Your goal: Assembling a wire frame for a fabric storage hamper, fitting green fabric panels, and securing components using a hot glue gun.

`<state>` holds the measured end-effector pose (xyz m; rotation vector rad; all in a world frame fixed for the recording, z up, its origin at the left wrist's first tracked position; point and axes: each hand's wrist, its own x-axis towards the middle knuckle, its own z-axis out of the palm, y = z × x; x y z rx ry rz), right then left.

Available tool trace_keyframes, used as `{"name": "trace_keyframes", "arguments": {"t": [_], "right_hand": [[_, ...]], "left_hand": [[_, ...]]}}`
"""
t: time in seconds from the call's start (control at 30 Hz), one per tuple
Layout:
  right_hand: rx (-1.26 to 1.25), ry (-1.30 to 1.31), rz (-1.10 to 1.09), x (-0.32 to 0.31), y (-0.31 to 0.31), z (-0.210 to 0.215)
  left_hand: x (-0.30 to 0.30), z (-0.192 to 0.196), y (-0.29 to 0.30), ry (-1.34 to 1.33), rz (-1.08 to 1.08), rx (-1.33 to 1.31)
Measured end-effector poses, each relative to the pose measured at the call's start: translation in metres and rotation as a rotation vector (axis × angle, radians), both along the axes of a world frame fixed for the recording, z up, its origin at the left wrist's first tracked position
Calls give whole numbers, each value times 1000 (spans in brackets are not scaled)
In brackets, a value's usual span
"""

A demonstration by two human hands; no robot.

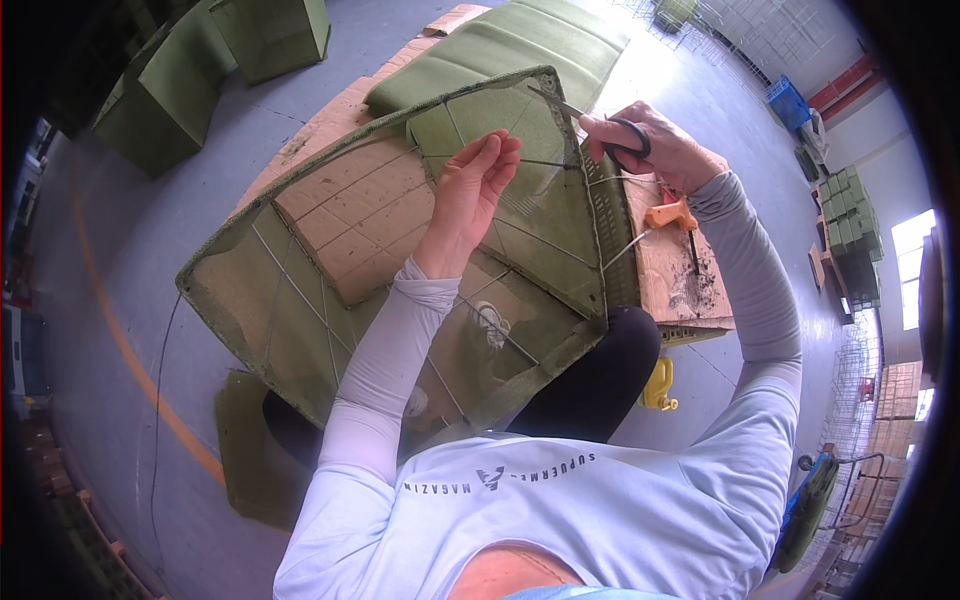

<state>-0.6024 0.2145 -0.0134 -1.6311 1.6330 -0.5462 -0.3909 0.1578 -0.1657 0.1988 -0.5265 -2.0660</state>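
Gripping scissors (pixel 560 104): right fingers (pixel 610 128) | left fingers (pixel 487 155): pinched, contents unclear | shirt (pixel 620 505): dark lettering (pixel 490 478)

a yellow jug (pixel 658 387) sits on grey floor (pixel 150 230), a blue crate (pixel 787 103) beyond.

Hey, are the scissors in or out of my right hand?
In: the scissors have their black handle in the right hand, blades jutting out to its left.
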Motion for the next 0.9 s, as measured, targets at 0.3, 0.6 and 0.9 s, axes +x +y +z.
{"name": "trace_keyframes", "arguments": {"t": [0.3,0.6,0.9], "right_hand": [[130,-27,17,4,-2,-2],[264,-175,82,-6,1,3],[293,-102,99,-4,34,8]], "left_hand": [[2,-2,0,-15,12,-15],[9,-11,-1,-61,-16,-57],[28,-44,-14,-98,-147,-45]]}}
